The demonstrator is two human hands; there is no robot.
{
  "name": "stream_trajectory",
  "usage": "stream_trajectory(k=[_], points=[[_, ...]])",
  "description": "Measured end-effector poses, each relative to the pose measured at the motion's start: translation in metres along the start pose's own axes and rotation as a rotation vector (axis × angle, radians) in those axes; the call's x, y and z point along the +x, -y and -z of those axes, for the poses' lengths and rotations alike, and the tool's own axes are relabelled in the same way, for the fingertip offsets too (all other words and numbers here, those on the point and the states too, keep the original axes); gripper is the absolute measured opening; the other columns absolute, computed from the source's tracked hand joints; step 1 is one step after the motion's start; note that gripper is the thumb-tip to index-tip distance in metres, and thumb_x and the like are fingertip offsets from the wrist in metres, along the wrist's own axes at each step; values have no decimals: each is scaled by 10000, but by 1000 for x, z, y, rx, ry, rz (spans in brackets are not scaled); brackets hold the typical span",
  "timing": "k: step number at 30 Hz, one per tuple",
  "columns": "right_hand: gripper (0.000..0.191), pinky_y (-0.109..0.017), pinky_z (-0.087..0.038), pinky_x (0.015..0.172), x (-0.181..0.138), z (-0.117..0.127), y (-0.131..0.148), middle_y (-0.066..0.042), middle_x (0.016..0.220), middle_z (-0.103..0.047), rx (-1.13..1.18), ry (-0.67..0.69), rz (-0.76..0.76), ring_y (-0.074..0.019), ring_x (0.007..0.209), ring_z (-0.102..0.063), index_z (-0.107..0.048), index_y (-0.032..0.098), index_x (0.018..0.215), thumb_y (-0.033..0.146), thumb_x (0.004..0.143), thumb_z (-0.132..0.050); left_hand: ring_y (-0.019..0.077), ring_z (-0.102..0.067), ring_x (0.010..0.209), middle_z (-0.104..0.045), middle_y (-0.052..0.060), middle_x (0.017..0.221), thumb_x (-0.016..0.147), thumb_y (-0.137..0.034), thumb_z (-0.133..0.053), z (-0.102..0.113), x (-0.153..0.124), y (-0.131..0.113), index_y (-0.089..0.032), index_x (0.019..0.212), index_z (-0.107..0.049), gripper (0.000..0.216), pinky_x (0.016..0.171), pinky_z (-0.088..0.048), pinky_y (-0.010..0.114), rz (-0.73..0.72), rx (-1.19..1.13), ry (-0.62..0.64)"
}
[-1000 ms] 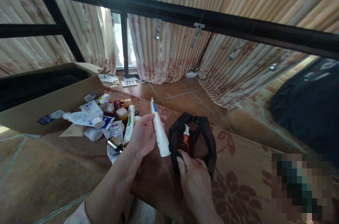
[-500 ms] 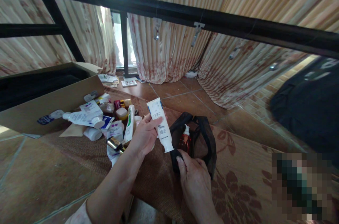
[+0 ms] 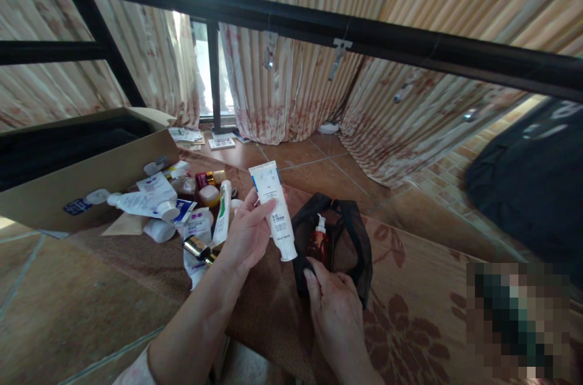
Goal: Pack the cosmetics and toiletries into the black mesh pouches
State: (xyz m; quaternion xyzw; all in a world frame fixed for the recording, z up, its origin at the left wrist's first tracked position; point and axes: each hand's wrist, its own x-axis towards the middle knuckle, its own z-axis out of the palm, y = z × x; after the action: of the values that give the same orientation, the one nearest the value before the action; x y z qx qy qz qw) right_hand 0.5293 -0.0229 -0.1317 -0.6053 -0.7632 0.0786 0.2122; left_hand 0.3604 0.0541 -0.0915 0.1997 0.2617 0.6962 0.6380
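Note:
My left hand (image 3: 249,228) is closed around a white squeeze tube (image 3: 276,215), thumb across its front and the cap end pointing down. Dark print runs over the tube's face. To the right stands a black mesh bag (image 3: 357,245), its top open. My right hand (image 3: 337,306) pinches the near left edge of this bag. Inside sits a reddish-brown pump bottle (image 3: 318,244) with a white pump head, upright. The tube's cap is close to the bag's left rim; whether they touch I cannot tell.
Left of my hands lies a pile of tubes, jars and bottles, among them a green-and-white tube (image 3: 223,212) and a gold-and-black bottle (image 3: 198,248). A cardboard box (image 3: 91,175) stands behind it. A patterned mat (image 3: 410,306) covers the surface. A dark rail (image 3: 291,11) crosses above.
My left hand has shifted the white tube slightly up and to the left. My right hand and the mesh bag have stayed in place.

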Motion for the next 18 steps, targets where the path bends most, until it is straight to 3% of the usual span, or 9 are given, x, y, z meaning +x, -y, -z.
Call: stream_trajectory(k=[9, 15, 18], points=[[295, -279, -400, 753, 1, 0, 0, -18, 908, -741, -25, 10, -16, -179, 741, -617, -657, 262, 1137, 297, 981, -409, 130, -634, 936, -693, -7, 1042, 721, -96, -695, 1, 4, -8, -270, 1100, -628, 422, 882, -482, 261, -266, 7, -95], [291, -268, -403, 702, 0, 0, 1, -17, 837, -733, -42, 16, -34, -191, 728, -604, -667, 268, 1119, 301, 974, -418, 154, -632, 964, -703, 10, 1038, 701, -126, -725, -3, 1, -2, -250, 1030, -656, 358, 917, -475, 307, -314, 109, -15], [287, -268, -395, 697, 1, 0, 1, -18, 833, -729, -40, 10, -25, -188, 721, -600, -666, 269, 1120, 294, 972, -421, 168, -640, 921, -707, 24, 1019, 699, -162, -735, -4, -3, 1, -221, 983, -648, 302, 837, -502, 308, -300, 215, 3]])
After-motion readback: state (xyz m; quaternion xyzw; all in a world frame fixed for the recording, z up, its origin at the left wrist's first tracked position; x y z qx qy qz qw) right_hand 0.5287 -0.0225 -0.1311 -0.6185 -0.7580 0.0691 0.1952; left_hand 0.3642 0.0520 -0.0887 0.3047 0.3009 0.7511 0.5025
